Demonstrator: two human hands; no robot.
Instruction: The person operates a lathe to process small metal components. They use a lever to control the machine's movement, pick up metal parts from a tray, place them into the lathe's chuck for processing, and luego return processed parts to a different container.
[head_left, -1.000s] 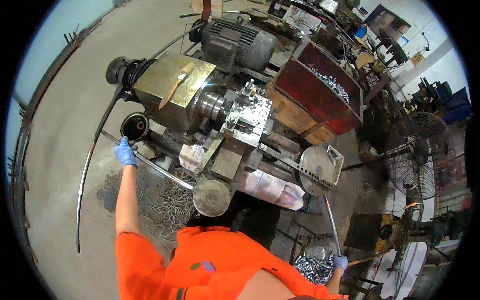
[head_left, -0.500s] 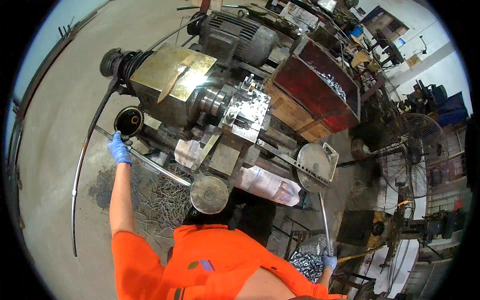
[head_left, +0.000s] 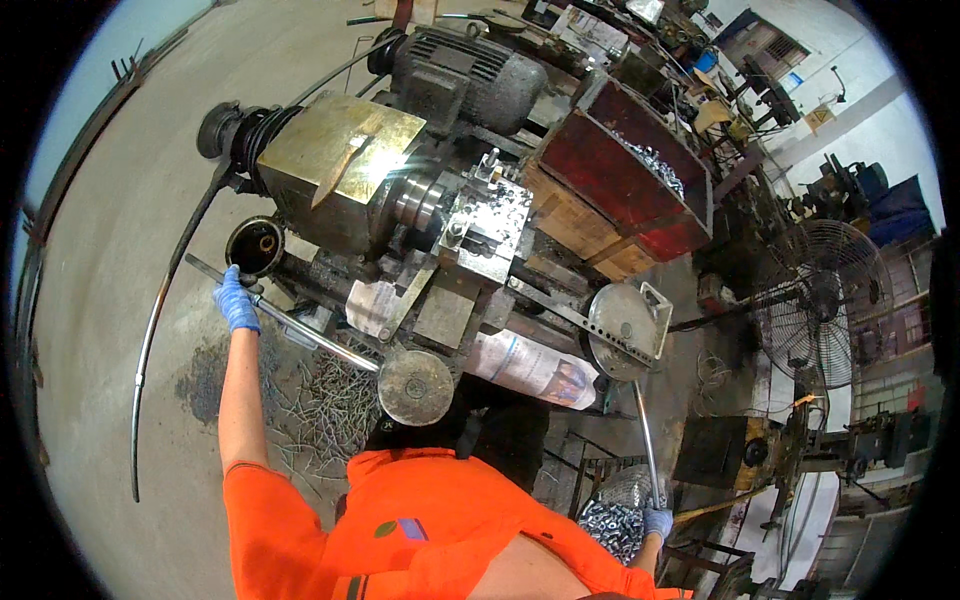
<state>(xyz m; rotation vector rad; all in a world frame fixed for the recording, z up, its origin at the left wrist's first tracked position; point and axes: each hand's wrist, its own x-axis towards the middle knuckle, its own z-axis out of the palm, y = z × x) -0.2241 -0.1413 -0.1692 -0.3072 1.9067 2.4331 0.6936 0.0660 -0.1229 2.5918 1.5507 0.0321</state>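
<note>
My left hand (head_left: 237, 300), in a blue glove, is closed round a long metal lever (head_left: 320, 337). That lever runs down to a round metal hub (head_left: 415, 388) in front of me. My right hand (head_left: 657, 523), gloved too, grips the lower end of another metal lever (head_left: 647, 435), which slants up to a larger round plate (head_left: 622, 318) with a perforated bar across it. Between my arms stands a greasy lathe-like machine (head_left: 340, 150) with a brass-coloured top. Its bright chuck (head_left: 418, 202) faces a tool block (head_left: 487, 230) strewn with shiny chips.
A red metal bin (head_left: 625, 165) of small metal parts stands behind the machine on wood. Below my right arm sits a container of metal pieces (head_left: 612, 530). Wiry scrap (head_left: 335, 400) covers the floor at left. A large fan (head_left: 825, 300) stands at right; a motor (head_left: 465, 80) lies beyond.
The view has shifted slightly, so the machine and bin appear a little further left. Both hands keep hold of their levers, with no clear lever movement.
</note>
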